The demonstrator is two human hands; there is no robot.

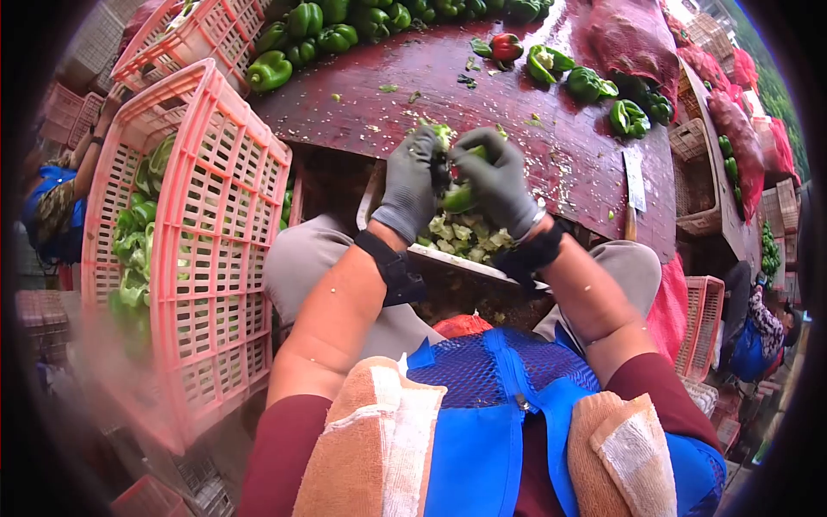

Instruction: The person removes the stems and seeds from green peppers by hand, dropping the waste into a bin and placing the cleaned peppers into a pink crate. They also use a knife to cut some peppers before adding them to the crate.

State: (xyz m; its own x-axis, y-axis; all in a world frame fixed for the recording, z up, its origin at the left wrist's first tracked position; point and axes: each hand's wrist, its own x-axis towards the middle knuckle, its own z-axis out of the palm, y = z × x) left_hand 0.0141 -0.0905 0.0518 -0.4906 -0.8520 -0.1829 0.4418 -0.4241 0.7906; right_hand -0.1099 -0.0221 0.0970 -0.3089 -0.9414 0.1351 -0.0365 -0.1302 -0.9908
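Note:
Both hands wear grey gloves and are close together over the table's near edge. My right hand (497, 179) is closed round a green bell pepper (458, 199), which shows below and between its fingers. My left hand (408, 183) is also closed, with a pale green pepper piece (443, 134) at its fingertips; the fingers hide part of it. Under the hands, a white-rimmed tray (426, 252) holds many pale pepper cores (469, 237). Seeds and scraps are scattered over the dark red table (362, 95).
A pink plastic crate (220, 224) with cut green peppers (136, 246) stands tilted at my left. Whole green peppers (303, 21) line the far table edge. A cleaver (634, 181) lies at the right. Beyond are loose peppers (629, 119) and a red mesh sack (633, 39).

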